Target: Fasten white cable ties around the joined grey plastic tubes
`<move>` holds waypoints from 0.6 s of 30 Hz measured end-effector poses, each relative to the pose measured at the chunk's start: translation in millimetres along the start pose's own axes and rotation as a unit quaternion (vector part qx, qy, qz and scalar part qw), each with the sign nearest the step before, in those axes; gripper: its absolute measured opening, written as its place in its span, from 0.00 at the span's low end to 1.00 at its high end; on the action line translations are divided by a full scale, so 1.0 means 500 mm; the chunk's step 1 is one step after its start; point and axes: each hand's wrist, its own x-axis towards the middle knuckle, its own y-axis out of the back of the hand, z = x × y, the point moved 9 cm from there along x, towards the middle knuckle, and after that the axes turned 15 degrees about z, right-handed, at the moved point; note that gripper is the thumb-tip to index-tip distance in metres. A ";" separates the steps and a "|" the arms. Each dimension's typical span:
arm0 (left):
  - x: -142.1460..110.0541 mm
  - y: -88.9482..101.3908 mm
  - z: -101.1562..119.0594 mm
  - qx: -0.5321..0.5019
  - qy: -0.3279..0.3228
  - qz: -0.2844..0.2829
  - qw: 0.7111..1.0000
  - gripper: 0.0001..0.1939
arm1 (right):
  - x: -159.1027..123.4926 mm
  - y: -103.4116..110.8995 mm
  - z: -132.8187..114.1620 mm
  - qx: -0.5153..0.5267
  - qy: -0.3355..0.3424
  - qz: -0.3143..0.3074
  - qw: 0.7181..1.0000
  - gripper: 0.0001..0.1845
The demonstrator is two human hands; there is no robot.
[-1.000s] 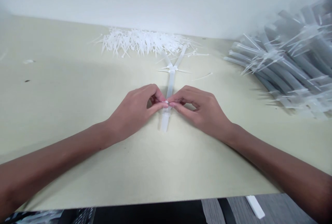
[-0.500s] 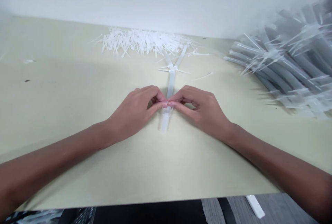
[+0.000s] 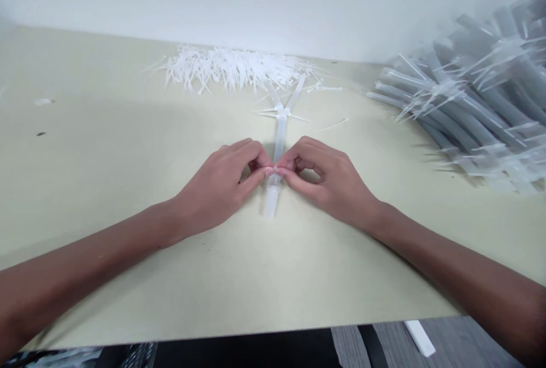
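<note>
A translucent Y-shaped tube assembly (image 3: pixel 280 132) lies upright in the picture on the table, its two branches pointing away from me. Cable ties (image 3: pixel 285 112) with tails sticking out sideways ring its fork. Lower down, a wider clear end piece (image 3: pixel 271 200) points toward me. My left hand (image 3: pixel 226 177) and my right hand (image 3: pixel 326 172) meet over the stem, thumbs and forefingers pinched. Between the fingertips shows a small whitish bit, apparently a cable tie on the tube; most of it is hidden by the fingers.
A heap of loose white cable ties (image 3: pixel 234 66) lies along the wall. One single cable tie (image 3: pixel 333 125) rests right of the fork. At the right is a large pile of tied tube assemblies (image 3: pixel 469 100). The table's front edge (image 3: pixel 239 335) runs below my forearms.
The fingertips have drawn slightly apart, the right hand shifting a little upward. Both hands keep their pinch at the stem, and the tube assembly stays in place.
</note>
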 end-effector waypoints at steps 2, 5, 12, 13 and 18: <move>0.000 0.000 0.000 -0.002 0.004 -0.001 1.000 0.08 | 0.000 -0.001 0.000 -0.002 0.001 -0.002 1.000 0.05; 0.000 0.001 0.000 -0.006 0.014 0.000 1.000 0.08 | -0.001 -0.001 0.000 -0.006 0.004 -0.004 1.000 0.03; -0.001 0.004 -0.003 -0.015 0.036 0.007 0.999 0.08 | 0.000 -0.001 0.001 -0.011 0.003 -0.004 1.000 0.02; -0.001 0.004 -0.004 -0.017 0.040 0.007 0.999 0.08 | 0.000 -0.001 0.001 -0.011 0.003 -0.004 1.000 0.03; 0.000 0.004 -0.007 -0.020 0.047 0.008 0.999 0.08 | 0.000 -0.001 0.003 -0.008 -0.001 -0.003 1.000 0.03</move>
